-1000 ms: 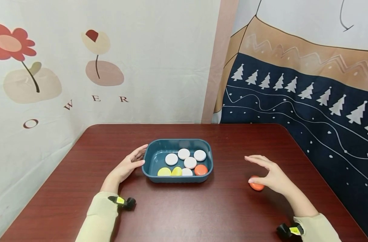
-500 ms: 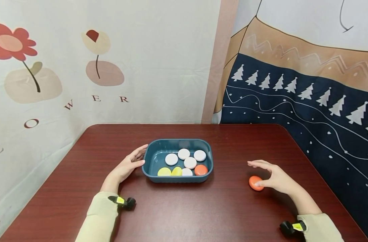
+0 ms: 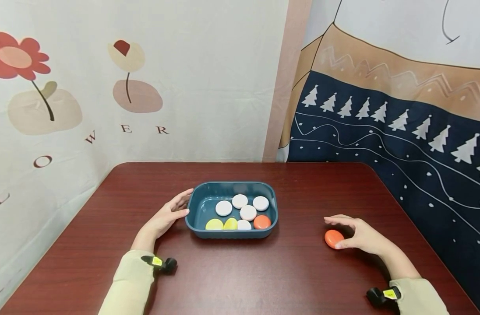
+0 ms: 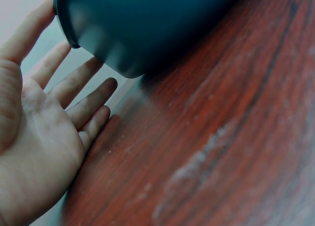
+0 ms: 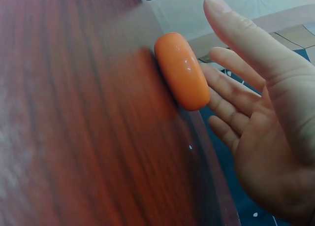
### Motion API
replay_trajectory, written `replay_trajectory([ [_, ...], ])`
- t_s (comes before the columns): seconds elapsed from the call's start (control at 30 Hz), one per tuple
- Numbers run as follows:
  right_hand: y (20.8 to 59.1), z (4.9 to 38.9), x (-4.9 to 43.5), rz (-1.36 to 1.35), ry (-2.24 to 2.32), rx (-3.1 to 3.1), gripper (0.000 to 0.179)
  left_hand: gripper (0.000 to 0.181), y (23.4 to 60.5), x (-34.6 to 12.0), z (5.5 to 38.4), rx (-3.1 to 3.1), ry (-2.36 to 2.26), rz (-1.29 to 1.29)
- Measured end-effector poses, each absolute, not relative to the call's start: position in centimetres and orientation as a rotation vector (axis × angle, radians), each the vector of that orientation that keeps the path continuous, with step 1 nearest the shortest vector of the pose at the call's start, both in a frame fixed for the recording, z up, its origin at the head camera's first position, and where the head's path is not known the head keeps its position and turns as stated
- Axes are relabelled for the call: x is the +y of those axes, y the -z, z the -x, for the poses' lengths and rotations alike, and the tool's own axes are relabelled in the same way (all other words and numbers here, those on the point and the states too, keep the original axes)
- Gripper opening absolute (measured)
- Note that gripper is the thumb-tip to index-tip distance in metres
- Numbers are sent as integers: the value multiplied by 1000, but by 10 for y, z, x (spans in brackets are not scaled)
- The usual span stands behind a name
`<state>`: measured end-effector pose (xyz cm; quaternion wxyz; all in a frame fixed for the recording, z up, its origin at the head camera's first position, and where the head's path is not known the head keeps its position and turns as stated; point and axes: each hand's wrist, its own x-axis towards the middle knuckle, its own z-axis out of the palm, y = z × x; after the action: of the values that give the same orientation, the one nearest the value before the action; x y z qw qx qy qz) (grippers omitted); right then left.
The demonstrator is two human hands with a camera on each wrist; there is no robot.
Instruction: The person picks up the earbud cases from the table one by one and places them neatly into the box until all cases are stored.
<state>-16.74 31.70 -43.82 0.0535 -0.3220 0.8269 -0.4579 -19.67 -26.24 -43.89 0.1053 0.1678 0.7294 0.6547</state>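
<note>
A smooth, rounded orange disc point(image 3: 334, 239) lies on the table at the right. My right hand point(image 3: 360, 235) is beside it, thumb and fingers spread apart. In the head view the thumb tip overlaps the disc's near right edge; in the right wrist view the disc point(image 5: 182, 72) sits in front of the extended fingers, and the thumb stands away from it. A dark teal rectangular box point(image 3: 231, 234) stands at the table's middle. My left hand point(image 3: 165, 219) rests against its left side with fairly straight fingers, thumb near the rim.
Inside the box are several white discs point(image 3: 223, 208), two yellow discs point(image 3: 214, 224) and another orange disc point(image 3: 262, 222). The dark red wooden table point(image 3: 240, 280) reaches back to a printed cloth wall point(image 3: 208, 109).
My right hand has moved slightly down and right, its thumb sliding from across the orange disc to its near right edge. The left hand, box and discs hold their places.
</note>
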Motion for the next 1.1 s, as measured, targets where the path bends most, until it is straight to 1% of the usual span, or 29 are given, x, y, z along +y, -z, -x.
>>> replay_trajectory([
  [0.13, 441, 167, 319, 991, 1365, 2523, 58, 66, 438, -262, 196, 2159, -1922, -489],
  [0.37, 441, 166, 320, 910, 1301, 2555, 56, 66, 440, -263, 197, 2166, -1914, -490],
  [0.9, 442, 164, 321, 903, 1290, 2538, 51, 65, 440, -263, 198, 2169, -1916, -496],
  [1.1, 442, 164, 319, 858, 1291, 2525, 50, 66, 441, -263, 198, 2168, -1914, -491],
])
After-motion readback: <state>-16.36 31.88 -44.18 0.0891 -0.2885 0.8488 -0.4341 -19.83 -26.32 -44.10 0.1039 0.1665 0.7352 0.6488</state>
